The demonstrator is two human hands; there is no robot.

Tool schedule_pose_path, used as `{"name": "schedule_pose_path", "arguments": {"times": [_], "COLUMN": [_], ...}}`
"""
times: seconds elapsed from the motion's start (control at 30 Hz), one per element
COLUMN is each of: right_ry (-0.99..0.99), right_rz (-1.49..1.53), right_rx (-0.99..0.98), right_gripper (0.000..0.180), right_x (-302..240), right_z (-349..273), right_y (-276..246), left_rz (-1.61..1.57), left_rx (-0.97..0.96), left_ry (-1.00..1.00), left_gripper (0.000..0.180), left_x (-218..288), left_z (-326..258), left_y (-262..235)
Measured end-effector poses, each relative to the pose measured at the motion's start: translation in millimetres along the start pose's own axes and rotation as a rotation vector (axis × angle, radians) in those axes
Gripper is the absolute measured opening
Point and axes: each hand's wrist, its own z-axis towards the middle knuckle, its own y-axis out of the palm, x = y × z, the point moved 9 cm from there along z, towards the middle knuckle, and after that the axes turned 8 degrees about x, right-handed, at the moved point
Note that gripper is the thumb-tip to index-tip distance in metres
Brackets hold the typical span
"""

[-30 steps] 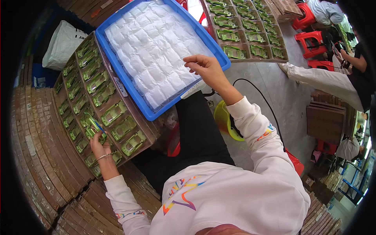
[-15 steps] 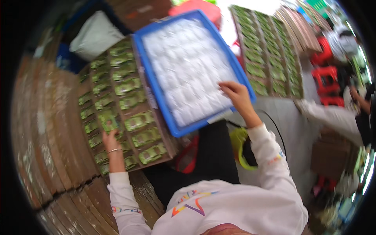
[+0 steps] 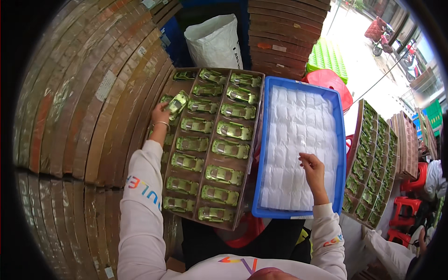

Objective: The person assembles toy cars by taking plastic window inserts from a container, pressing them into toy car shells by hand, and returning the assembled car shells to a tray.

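My left hand is closed around the lower end of a green toy car body, tilted over the far part of the left column of a brown divided tray. Similar green car bodies lie in columns in that tray. To its right stands a blue plastic tray, holding a white sheet of puffy, pillow-like packets. Over the packets hovers my right hand, thumb and fingertips drawn together; whatever is between them, if anything, is too small to make out.
Stacked brown trays rise along the left, and another stack stands at the back. Beyond the car tray is a white sack. A red stool sits behind the blue tray. On the right lies another tray of green cars.
My view has turned, so the trays appear straighter and further right. My left hand, with the car body, has gone toward the tray's far end. My right hand stays over the white packets.
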Motion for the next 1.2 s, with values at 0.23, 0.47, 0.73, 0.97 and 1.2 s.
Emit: {"name": "schedule_pose_path", "arguments": {"times": [0.23,0.47,0.73,0.97,1.2], "right_ry": [-0.009,0.018,-0.169,-0.075,0.225], "right_rz": [-0.033,-0.147,-0.494,-0.458,-0.055], "right_rx": [-0.018,0.133,0.049,0.001,0.117], "right_gripper": [0.018,0.018,0.039,0.055,0.060], "right_x": [10.4,28.0,-1.2,7.2,43.8], "right_z": [25.6,59.7,81.9,80.9,78.0], "right_y": [18.6,-28.2,14.1,30.4,-11.8], "left_rz": [0.356,0.524,0.505,0.550,0.480], "left_rx": [0.056,0.064,-0.186,-0.028,-0.115], "left_ry": [0.241,0.133,0.773,0.419,0.597], "left_gripper": [0.039,0.034,0.049,0.050,0.045], "left_x": [-60.6,-101.3,-54.0,4.5,26.9], "left_z": [164.2,175.7,171.3,130.8,125.0], "left_y": [-10.9,73.8,87.2,85.1,166.7]}}
